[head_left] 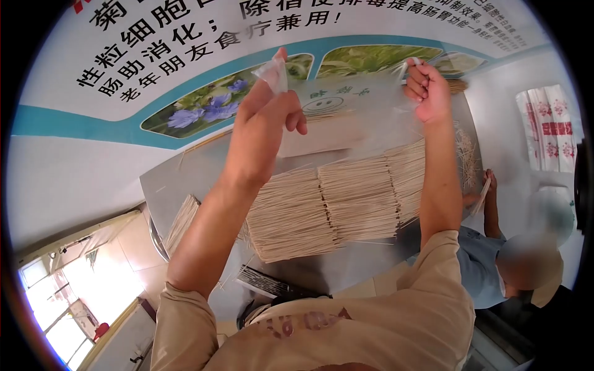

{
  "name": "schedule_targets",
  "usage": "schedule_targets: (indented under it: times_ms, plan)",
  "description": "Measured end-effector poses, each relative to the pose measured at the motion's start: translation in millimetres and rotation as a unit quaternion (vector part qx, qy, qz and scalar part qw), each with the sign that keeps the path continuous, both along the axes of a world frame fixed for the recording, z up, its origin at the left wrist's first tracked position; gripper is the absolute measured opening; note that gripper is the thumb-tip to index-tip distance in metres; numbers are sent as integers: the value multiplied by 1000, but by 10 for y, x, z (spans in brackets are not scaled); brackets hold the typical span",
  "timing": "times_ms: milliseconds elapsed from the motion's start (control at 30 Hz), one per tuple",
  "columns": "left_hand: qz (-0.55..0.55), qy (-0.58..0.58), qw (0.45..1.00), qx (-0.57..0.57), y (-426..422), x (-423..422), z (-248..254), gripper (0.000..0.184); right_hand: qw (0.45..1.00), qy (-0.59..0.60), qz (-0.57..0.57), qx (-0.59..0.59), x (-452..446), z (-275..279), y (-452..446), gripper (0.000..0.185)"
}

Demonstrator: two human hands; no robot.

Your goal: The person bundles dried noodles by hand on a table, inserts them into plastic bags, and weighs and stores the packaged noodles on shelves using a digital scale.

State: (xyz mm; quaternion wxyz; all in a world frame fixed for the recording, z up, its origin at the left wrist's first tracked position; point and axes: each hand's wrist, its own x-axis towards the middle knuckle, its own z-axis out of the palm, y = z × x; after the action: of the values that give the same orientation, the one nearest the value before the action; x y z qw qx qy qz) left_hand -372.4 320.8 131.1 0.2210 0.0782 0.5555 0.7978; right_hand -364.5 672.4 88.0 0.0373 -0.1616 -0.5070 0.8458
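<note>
A thin clear plastic bag point(356, 102) with a green smiley print is stretched between my raised hands above the table. My left hand point(269, 111) grips its left edge, with a fold of plastic over the upper fingers. My right hand point(428, 91) is closed on the upper right corner, where a whitish loop of the bag shows at the fingers. Below lie cut dried noodles point(328, 207), laid side by side in several thick rows on the metal table point(167, 179).
A smaller noodle bundle point(181, 221) lies at the table's left. A dark flat tool with pale markings point(266, 281) rests near my body. On the right, a co-worker point(479, 260) holds noodles point(482, 195). Printed bags point(550, 128) hang beyond. A poster point(204, 80) covers the wall.
</note>
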Motion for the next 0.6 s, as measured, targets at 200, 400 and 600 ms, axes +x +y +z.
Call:
schedule_targets:
  times_ms: [200, 400, 600]
  plan:
    - [-39, 9, 997, -66, 165, 421, -403, 64, 996, -40, -57, 58, 389, -124, 86, 22]
    - [-10, -54, 996, -73, -4, 630, -1117, 46, 970, -109, -61, 210, 1011, -546, 63, 26]
    - [242, 223, 930, -165, -225, 786, -851, 19, 607, 137, -177, 762, 1285, 157, -740, 35]
